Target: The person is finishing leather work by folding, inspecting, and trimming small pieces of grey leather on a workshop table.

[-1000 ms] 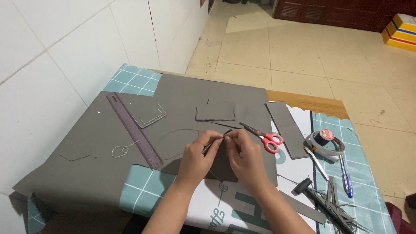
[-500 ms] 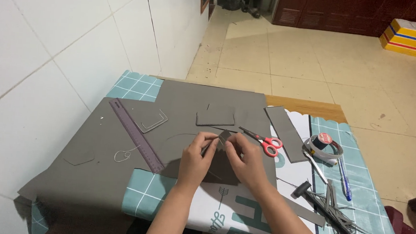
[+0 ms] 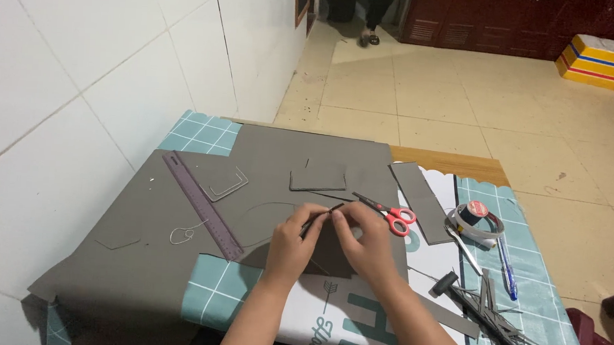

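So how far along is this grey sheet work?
Done: several grey pieces lie cut on the big sheet, and offcut strips are piled by the hammer. In hand: left hand and right hand pinch a thin dark strip. Left: much of the sheet is uncut; scissors lie idle.

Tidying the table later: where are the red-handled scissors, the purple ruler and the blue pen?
Red-handled scissors (image 3: 387, 213), head view, pivot.
Purple ruler (image 3: 203, 205), head view, mid-length.
Blue pen (image 3: 506, 266), head view, barrel.
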